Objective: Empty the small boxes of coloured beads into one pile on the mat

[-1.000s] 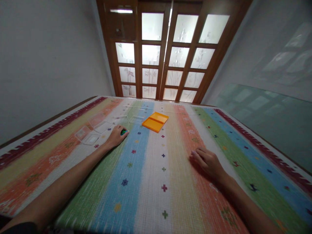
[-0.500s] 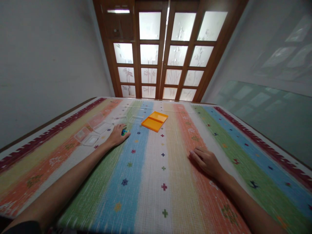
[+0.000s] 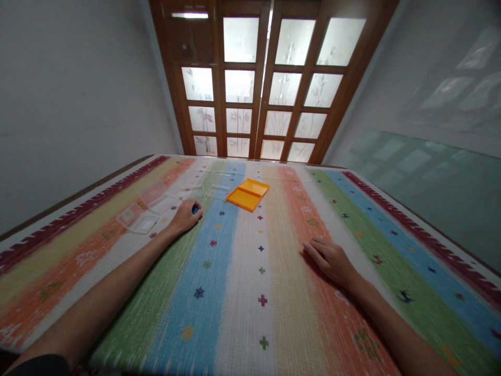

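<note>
My left hand [image 3: 186, 215] is closed around a small, shiny blue thing [image 3: 194, 209], low over the striped tablecloth. Fingers cover most of it, so its kind cannot be made out. To the right and a little beyond lies an orange plastic case [image 3: 248, 195], opened flat with two shallow halves and nothing visible in it. My right hand [image 3: 329, 257] rests on the orange stripe with its fingers curled in, and no object shows in it.
Left of my left hand, clear plastic cases [image 3: 138, 219] lie opened on the tablecloth [image 3: 242, 292]. Another clear case [image 3: 217, 192] is close to the orange one. Wooden doors with frosted panes [image 3: 241, 86] stand past the table's far edge, and a pale green glass panel [image 3: 426, 172] is at the right.
The fingers of my left hand have closed further round the small thing, which now shows blue instead of blue and green. My right hand and the orange case have stayed put.
</note>
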A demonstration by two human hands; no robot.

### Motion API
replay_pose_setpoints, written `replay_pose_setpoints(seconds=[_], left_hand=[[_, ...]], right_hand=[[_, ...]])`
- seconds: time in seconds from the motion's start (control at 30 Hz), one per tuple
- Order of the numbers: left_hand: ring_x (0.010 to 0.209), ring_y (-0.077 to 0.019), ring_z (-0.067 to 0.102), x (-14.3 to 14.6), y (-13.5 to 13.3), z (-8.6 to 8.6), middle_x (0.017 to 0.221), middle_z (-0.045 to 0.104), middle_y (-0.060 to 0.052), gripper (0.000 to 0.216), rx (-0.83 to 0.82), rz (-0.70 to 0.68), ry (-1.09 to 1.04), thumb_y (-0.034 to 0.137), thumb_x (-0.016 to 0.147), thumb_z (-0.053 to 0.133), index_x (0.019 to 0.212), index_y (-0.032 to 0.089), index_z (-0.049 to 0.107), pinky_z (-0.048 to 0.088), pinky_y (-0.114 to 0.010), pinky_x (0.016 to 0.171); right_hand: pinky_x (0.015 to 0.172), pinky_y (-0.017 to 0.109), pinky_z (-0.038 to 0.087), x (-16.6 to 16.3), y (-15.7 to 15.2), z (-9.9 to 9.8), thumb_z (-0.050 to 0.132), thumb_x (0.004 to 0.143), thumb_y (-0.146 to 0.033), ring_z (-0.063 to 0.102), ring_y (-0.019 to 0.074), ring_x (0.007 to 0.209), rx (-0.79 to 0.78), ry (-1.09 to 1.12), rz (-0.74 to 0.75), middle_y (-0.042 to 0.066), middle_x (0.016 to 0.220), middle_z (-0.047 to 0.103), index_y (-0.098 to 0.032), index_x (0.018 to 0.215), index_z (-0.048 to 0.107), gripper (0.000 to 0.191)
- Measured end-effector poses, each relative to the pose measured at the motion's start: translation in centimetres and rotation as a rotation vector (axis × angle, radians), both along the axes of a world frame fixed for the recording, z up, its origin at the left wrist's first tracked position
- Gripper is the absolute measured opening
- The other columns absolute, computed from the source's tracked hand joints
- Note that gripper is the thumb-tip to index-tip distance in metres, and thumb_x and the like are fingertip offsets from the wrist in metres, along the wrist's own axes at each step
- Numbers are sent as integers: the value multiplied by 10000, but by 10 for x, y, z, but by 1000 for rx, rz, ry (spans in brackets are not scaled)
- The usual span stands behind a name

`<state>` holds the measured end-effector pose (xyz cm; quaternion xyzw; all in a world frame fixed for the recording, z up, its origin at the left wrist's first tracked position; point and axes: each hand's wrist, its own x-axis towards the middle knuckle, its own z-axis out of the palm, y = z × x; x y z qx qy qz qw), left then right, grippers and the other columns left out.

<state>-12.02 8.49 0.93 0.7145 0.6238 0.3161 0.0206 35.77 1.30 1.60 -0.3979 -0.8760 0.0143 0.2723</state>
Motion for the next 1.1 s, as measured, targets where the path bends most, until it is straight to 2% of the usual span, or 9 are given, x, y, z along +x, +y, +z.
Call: replay_pose_setpoints(seconds=[0.1,0.2,0.3,0.47,0.6,0.8,1.1], left_hand=[[902,-251,635,0,-5,4,921,691,-86,177,3,11,-24,317,798,531,901,193,605,525,-413,891],[906,-244,665,-2,-14,9,977,713,-93,299,-2,-1,-40,416,849,532,1015,184,622,531,-410,907],[1030,-282,662,-6,-23,11,1119,708,-134,455,-5,2,-32,536,857,548,1121,174,628,497,-456,991],[1276,-374,535,-8,-26,2,1329,625,-167,694,-93,-40,66,681,784,603,1261,177,598,371,-562,1117],[1213,-336,568,-6,-18,-2,1252,649,-157,560,-71,-100,62,660,852,524,1125,188,652,417,-505,1088],[1033,-296,599,-5,-8,2,1016,658,-133,420,-30,-108,52,556,875,490,920,177,666,468,-473,993],[902,-253,612,-8,-7,6,919,675,-89,257,-11,-102,-10,423,830,507,848,198,630,493,-425,927]], right_hand=[[596,278,409,0,0,0,364,1044,-393,569,160,596,-3,0,-6,51,684,613,-196,699,600,462],[600,278,409,-1,0,-1,357,1045,-404,568,160,600,-14,0,-10,51,677,608,-195,692,603,479],[602,280,411,-1,1,-1,351,1043,-432,569,163,606,-30,3,-10,57,690,614,-195,704,616,491],[613,292,423,-1,1,-1,338,1040,-466,576,174,623,-58,-4,-18,64,710,623,-200,717,620,505],[631,297,431,-1,0,-1,325,1042,-470,585,181,653,-70,-3,-25,68,718,626,-203,722,621,511],[632,293,426,0,1,-1,346,1042,-459,583,174,647,-79,-15,-19,65,734,630,-202,730,623,490],[645,295,433,-1,0,-2,320,1049,-450,590,177,667,-70,-26,-15,66,741,624,-197,743,628,502]])
